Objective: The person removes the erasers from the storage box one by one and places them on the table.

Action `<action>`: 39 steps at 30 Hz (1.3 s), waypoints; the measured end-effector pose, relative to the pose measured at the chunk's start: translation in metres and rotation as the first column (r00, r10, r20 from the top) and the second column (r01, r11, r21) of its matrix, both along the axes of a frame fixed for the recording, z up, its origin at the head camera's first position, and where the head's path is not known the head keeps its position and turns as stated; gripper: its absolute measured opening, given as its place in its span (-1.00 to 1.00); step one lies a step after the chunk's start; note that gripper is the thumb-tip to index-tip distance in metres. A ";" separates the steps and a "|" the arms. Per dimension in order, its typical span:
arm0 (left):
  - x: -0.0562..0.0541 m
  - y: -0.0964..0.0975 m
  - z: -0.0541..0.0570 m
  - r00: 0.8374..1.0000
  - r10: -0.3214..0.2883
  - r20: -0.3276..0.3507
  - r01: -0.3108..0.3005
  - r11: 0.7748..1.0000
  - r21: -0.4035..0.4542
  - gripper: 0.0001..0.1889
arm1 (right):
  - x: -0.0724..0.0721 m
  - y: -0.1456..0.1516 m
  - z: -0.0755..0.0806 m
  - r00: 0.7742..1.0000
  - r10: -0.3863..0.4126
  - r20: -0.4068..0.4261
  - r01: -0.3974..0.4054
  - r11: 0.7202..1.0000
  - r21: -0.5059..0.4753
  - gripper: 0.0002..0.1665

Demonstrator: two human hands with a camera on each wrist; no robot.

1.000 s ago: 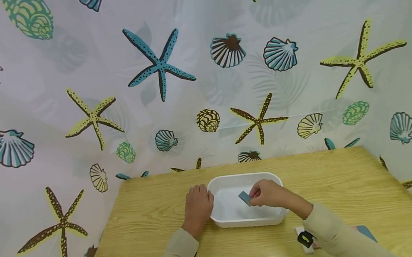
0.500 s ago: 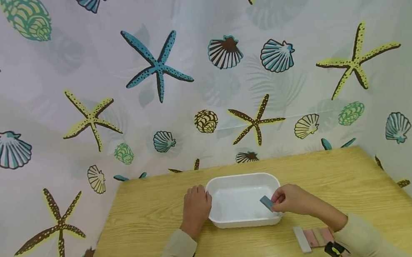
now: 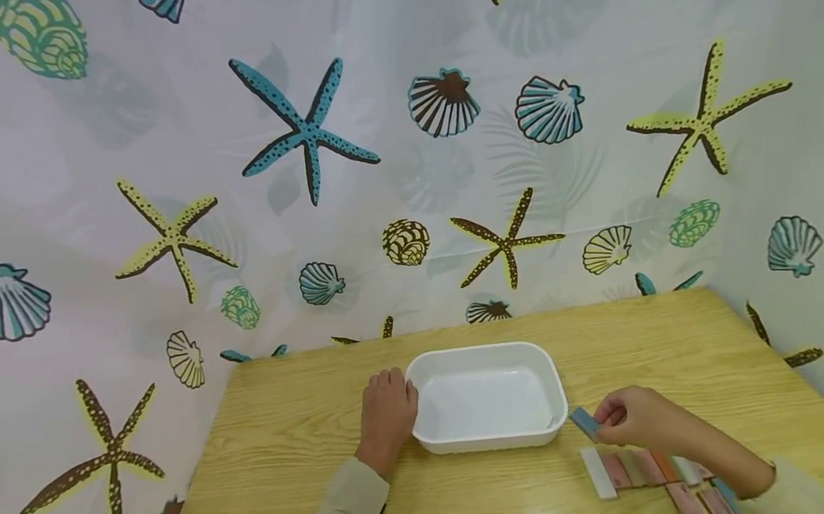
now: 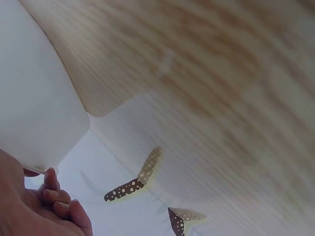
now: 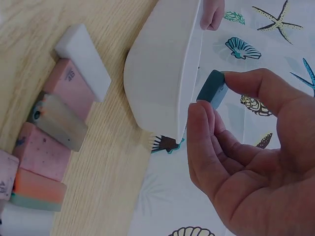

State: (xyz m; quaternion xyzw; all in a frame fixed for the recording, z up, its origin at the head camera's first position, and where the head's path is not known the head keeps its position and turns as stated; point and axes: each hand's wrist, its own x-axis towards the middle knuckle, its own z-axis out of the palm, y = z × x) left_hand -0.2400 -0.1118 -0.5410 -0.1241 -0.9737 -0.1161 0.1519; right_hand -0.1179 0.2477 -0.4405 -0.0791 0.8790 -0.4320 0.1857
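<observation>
A small blue-grey eraser (image 3: 585, 423) is pinched between the thumb and fingers of my right hand (image 3: 652, 424), just off the right front corner of the white plastic tub (image 3: 488, 442). In the right wrist view the eraser (image 5: 212, 90) is held in the air between fingertips. My left hand (image 3: 387, 414) grips the tub's left rim, its fingers curled there in the left wrist view. The tub's inside shows bare white. Below my right hand several used erasers lie side by side in a row, from a white eraser (image 3: 598, 473) and a pink eraser (image 3: 615, 470) rightwards.
A second, shorter row with another pink eraser (image 3: 685, 503) lies nearer to me, partly hidden by the right forearm. The wood-grain table (image 3: 307, 402) is bounded by a white curtain (image 3: 404, 182) printed with starfish and shells.
My right hand has moved right and toward me, carrying the blue-grey eraser out from over the tub, across its right rim. More of the eraser row shows. The left hand stays on the rim.
</observation>
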 end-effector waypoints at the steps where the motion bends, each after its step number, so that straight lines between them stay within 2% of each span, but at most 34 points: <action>1: 0.000 0.000 0.000 1.000 -0.002 -0.001 0.002 1.000 0.001 -0.74 | 0.003 0.002 0.000 1.000 -0.007 0.007 0.007 1.000 0.005 -0.67; 7: -0.002 -0.001 0.001 1.000 -0.009 -0.003 0.009 1.000 0.009 -0.73 | 0.022 0.017 -0.001 0.995 -0.086 0.059 0.082 0.995 0.065 -0.71; 9: -0.002 -0.003 0.002 1.000 -0.003 -0.007 0.003 1.000 0.007 -0.73 | 0.028 0.022 -0.003 0.992 -0.089 0.087 0.085 0.995 0.047 -0.72; 13: -0.002 -0.005 0.002 1.000 0.003 -0.006 -0.003 1.000 0.005 -0.75 | 0.039 0.031 -0.012 0.987 -0.095 0.128 0.091 0.995 0.036 -0.69; 17: 0.000 -0.005 0.004 1.000 -0.007 0.004 0.006 1.000 0.014 -0.75 | 0.050 0.037 -0.019 0.976 -0.153 0.157 0.138 0.985 0.099 -0.59; 25: 0.003 -0.002 0.007 0.999 0.006 0.033 -0.007 1.000 0.019 -0.74 | 0.074 0.044 -0.036 0.958 -0.180 0.224 0.167 0.983 0.077 -0.65; 30: 0.003 -0.001 0.005 1.000 0.001 0.024 -0.001 1.000 0.020 -0.74 | 0.082 0.046 -0.049 0.952 -0.191 0.238 0.175 0.981 0.085 -0.64; 34: 0.002 -0.001 0.003 1.000 0.004 0.020 -0.004 1.000 0.005 -0.74 | 0.084 0.042 -0.057 0.950 -0.227 0.214 0.195 0.968 0.160 -0.73; 39: 0.002 -0.001 0.003 1.000 0.001 0.011 -0.001 1.000 0.008 -0.73 | 0.083 0.034 -0.063 0.967 -0.214 0.136 0.179 0.955 0.236 -0.83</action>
